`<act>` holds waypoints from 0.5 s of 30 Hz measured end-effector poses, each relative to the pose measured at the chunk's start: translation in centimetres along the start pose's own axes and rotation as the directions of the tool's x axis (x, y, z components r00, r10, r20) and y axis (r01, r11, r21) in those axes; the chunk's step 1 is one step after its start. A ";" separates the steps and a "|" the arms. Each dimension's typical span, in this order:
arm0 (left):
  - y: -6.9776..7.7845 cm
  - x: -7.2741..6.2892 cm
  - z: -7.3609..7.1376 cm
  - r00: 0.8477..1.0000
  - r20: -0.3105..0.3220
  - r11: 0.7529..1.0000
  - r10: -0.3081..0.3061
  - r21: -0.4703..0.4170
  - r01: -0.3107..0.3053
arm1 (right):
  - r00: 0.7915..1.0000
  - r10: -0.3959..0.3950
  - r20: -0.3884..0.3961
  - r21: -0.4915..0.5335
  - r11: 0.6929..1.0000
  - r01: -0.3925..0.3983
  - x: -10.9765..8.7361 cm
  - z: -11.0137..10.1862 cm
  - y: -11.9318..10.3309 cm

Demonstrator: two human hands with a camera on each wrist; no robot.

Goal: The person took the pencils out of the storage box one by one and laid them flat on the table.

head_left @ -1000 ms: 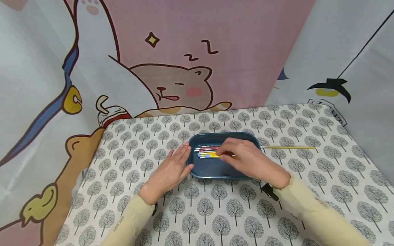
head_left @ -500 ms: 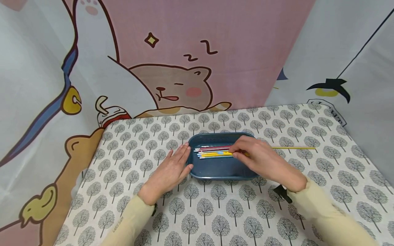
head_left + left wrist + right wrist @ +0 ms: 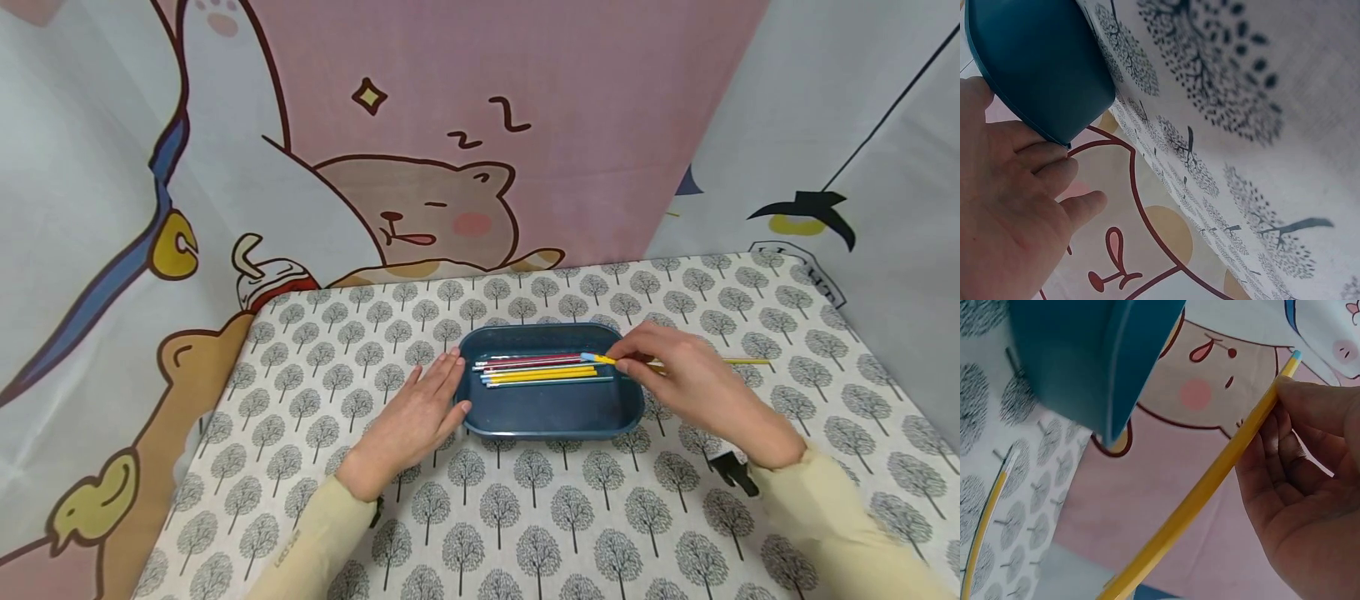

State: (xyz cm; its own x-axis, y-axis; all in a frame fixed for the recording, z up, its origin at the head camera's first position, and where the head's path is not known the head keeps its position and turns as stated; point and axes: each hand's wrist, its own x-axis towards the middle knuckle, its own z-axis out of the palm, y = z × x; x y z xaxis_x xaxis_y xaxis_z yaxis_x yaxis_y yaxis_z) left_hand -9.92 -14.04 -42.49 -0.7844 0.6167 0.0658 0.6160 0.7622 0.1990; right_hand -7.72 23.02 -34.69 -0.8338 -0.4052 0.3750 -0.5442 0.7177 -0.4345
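My right hand (image 3: 678,379) pinches a yellow pencil (image 3: 1194,497) between thumb and fingers, its light-blue end pointing left over the right rim of a dark blue tray (image 3: 555,417). In the right wrist view, that pencil slants down from the fingertips and its other end runs out of frame. Several red, yellow and blue-grey pencils (image 3: 543,375) lie side by side inside the tray. With fairly straight fingers, my left hand (image 3: 408,417) touches the tray's left end; the left wrist view shows its fingertips at the rim (image 3: 1029,125).
Another yellow pencil (image 3: 753,362) lies on the tablecloth (image 3: 532,525) to the right of the tray, partly hidden behind the right hand. A curtain (image 3: 600,125) printed with cartoon animals hangs behind the table's back edge.
My right hand has moved right from over the pencils to past the tray's right rim, drawing a yellow pencil out with it. The left hand and tray have stayed put.
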 end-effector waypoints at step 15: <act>0.0 0.0 0.0 1.000 0.005 1.000 -0.003 0.003 0.003 | 0.997 0.055 -0.057 -0.056 0.997 -0.058 -2.3 -1.0 3.7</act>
State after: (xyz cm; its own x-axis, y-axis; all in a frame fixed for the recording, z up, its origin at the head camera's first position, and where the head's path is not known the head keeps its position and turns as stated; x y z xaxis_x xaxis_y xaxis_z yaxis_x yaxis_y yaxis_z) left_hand -9.90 -14.00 -42.45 -0.7859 0.6154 0.0604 0.6139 0.7647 0.1958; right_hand -7.72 27.17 -36.40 -0.8558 -0.3319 0.3968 -0.4886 0.7707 -0.4090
